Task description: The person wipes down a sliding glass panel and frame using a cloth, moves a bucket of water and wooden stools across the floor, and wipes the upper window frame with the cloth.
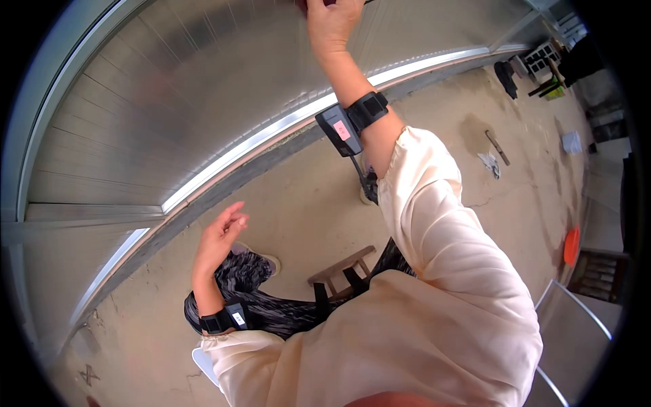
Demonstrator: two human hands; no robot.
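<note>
My right hand [332, 24] is raised at the top edge of the view, in front of a translucent wall panel [183, 88]. Its fingers are closed around a small dark red thing, mostly cut off by the frame, that I cannot make out. Nearer the left, my left hand [220, 234] hangs in the air over the floor with its fingers apart and nothing in it. Each forearm wears a black strap; a dark box [339, 130] with a pink label is on the right one.
A small wooden stool [341, 271] stands by my legs. The panel's metal rail [251, 136] runs diagonally across the floor edge. At the right lie a stick [497, 147], a crumpled cloth [489, 165] and a red-orange round object [571, 246].
</note>
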